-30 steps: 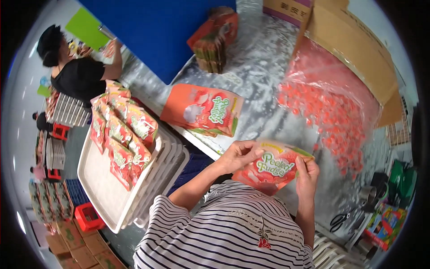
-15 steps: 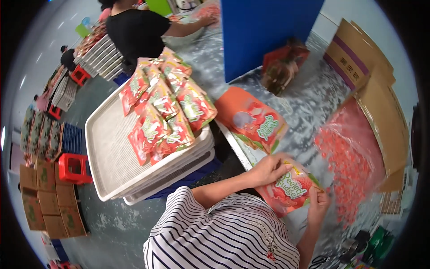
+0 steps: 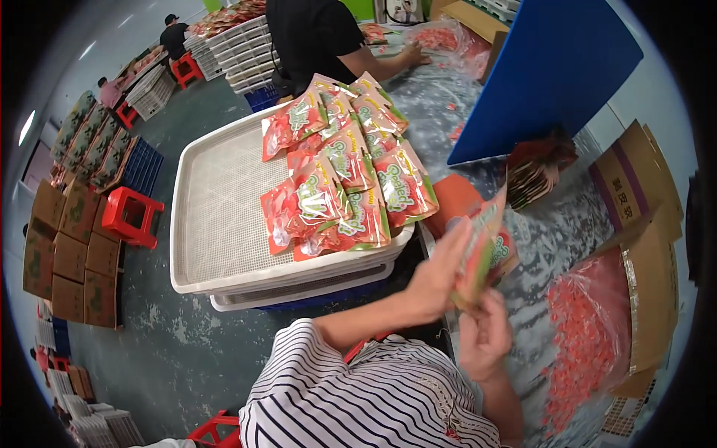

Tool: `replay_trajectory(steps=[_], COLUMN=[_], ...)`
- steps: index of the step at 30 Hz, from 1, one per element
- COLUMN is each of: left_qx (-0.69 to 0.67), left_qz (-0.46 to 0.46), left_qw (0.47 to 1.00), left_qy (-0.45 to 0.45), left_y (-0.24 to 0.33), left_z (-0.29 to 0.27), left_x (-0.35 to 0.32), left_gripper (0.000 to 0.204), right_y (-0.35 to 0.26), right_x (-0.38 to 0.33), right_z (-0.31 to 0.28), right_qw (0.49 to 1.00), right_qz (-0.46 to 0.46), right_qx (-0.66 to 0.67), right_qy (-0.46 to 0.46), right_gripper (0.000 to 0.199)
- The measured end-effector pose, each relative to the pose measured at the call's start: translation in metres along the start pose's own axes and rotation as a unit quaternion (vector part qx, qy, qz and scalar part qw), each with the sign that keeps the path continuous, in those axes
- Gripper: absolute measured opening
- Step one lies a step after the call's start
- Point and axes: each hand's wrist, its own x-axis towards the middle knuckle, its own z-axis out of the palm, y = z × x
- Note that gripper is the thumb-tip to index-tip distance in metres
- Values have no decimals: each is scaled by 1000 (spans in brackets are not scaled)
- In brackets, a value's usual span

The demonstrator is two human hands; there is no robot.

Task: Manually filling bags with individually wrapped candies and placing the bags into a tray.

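Over the near edge of the work table, my left hand [image 3: 439,275] lies along one side of a red, printed snack pouch [image 3: 478,261], its fingers smeared by motion. My right hand [image 3: 485,336] pinches the pouch's lower end between thumb and fingers. The pouch is tilted, nearly edge-on, so most of its front is hidden. Behind it another flat red pouch [image 3: 450,196] lies on the table, partly covered. Left of my hands, several filled pouches [image 3: 347,160] are heaped on the right half of a white mesh tray [image 3: 216,216], which tops a stack of trays.
Loose red pieces [image 3: 579,328] spill from a clear bag in a cardboard box [image 3: 650,276] on the right. A blue panel [image 3: 545,82] stands across the table beside bundled pouches [image 3: 532,179]. A co-worker [image 3: 314,45] reaches over the table beyond. A red stool [image 3: 131,216] stands left.
The pouch has gone from lying face-up between my hands to being tilted edge-on. My hands have drawn closer together, the right moving leftward. The view has shifted too.
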Motion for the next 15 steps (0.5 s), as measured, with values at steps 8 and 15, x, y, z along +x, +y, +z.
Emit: replay_trajectory(steps=[8,15], left_qx=[379,325], left_qz=[117,-354], left_qw=[895,877], left_qy=[205,-8], left_y=[-79,-246], left_z=[-166,-198], left_x=[80,0], left_gripper=[67,65], right_y=[59,146], right_x=[-21,-116], right_z=[8,-15], right_qw=[993,938], right_qz=[113,322], right_qx=[-21,68], right_qy=[-26,104], right_gripper=[29,25])
